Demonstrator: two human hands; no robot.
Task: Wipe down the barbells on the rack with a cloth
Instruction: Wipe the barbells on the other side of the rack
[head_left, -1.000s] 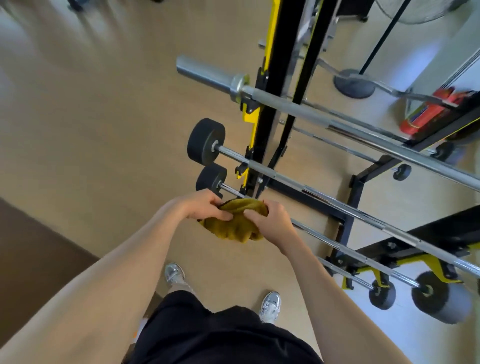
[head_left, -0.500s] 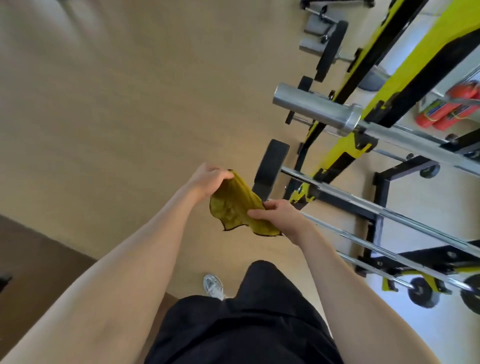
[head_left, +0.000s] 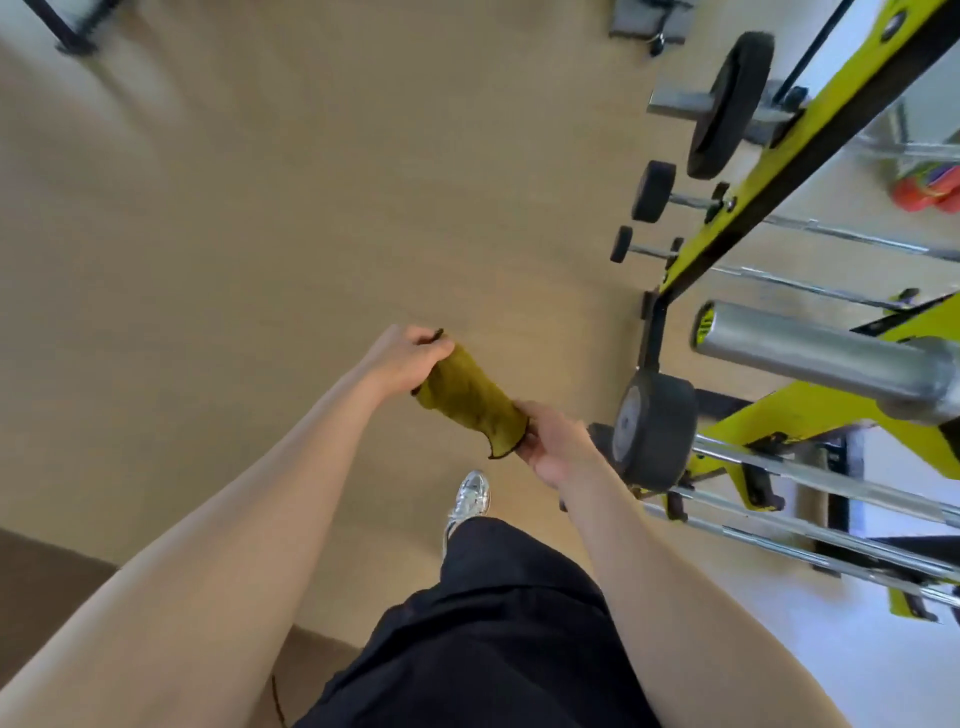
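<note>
Fingers (head_left: 427, 344) of left hand (head_left: 402, 359) and right hand (head_left: 553, 442) gripping olive cloth (head_left: 467, 401) over tan floor (head_left: 311, 182) beside barbell rack (head_left: 831, 96)

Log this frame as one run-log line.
left hand: grips olive cloth, far end | right hand: grips near end | cloth: stretched between hands, touching no barbell | barbells: on yellow rack, right of hands

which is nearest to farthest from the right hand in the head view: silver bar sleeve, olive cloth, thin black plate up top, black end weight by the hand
1. olive cloth: held in the right hand.
2. black end weight: just right of it.
3. silver bar sleeve: up and right.
4. thin black plate: far top right.
</note>
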